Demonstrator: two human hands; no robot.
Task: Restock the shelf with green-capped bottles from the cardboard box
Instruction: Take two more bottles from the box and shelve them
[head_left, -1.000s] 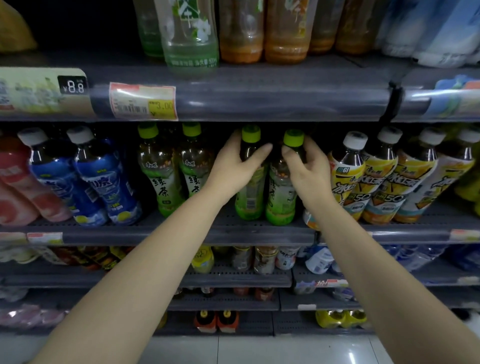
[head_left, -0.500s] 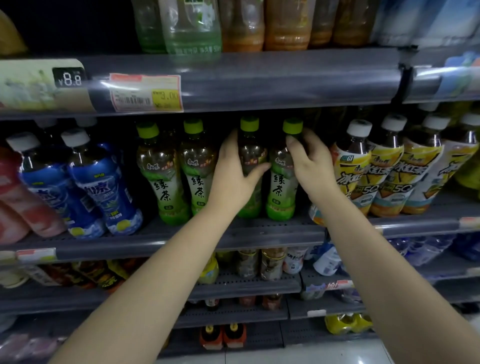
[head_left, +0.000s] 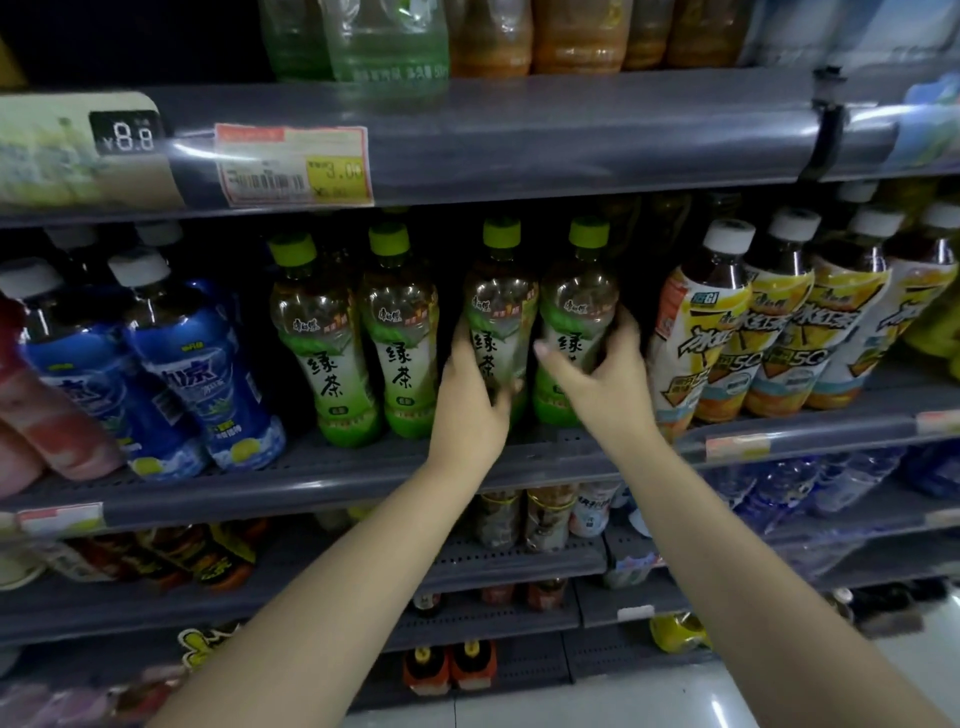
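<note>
Several green-capped tea bottles stand upright on the grey middle shelf (head_left: 322, 480). My left hand (head_left: 470, 400) grips the lower body of one green-capped bottle (head_left: 501, 306). Beside it, my right hand (head_left: 605, 379) wraps round the waist of the neighbouring green-capped bottle (head_left: 579, 306). Both bottles rest on the shelf. Two more green-capped bottles (head_left: 358, 332) stand just left of my hands. The cardboard box is out of view.
Blue-labelled white-capped bottles (head_left: 171, 364) lean at the left; yellow-labelled white-capped bottles (head_left: 769, 322) lean at the right. The upper shelf edge (head_left: 519, 140) with price tags hangs close above the caps. Lower shelves hold small cans and bottles.
Both hands have slid down from the bottle necks to the labelled bodies. The two held bottles now stand more upright and deeper on the shelf.
</note>
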